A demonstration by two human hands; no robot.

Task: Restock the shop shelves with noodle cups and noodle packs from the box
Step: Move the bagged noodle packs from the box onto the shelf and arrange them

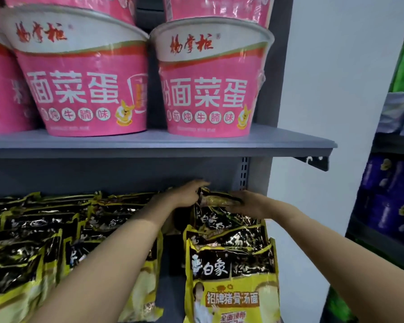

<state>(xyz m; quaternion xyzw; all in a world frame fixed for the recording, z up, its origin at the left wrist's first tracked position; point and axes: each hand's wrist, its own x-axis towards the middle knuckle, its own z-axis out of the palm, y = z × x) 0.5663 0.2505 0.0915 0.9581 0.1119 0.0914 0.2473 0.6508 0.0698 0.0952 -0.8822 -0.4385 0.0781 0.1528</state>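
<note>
Rows of black-and-yellow noodle packs [33, 229] fill the left of the lower shelf, leaning back in overlapping lines. Above them, pink noodle cups [84, 89] stand upright on the grey upper shelf [161, 145], with more cups stacked on top of them; a second front cup [210, 89] stands to the right, a narrow gap between the two.

A person's bare left forearm rises from the bottom edge across the packs, and the left hand [184, 194] reaches to the back of the lower shelf. Its fingers curl over the left end of a single noodle pack [219, 199] held at the rear, above the right-hand column of packs. How tightly the fingers close on the far side of the pack cannot be told, since the hand hides them.

The right hand [247, 203] meets the same pack from the other end, its fingers wrapped along the right edge, so the pack is held between both hands. The pack lies nearly flat, just beneath the shelf's slotted grey upright [244, 173].

Below the hands, a column of matching packs [231, 264] leans forward toward the shelf's front edge, the nearest one showing its yellow label and white lettering. A bare strip of grey shelf separates this column from the rows on the left.

Past a white wall [324, 78] on the right, another shelf unit holds purple packets [387, 194] and green and pale ones higher up, all blurred.
</note>
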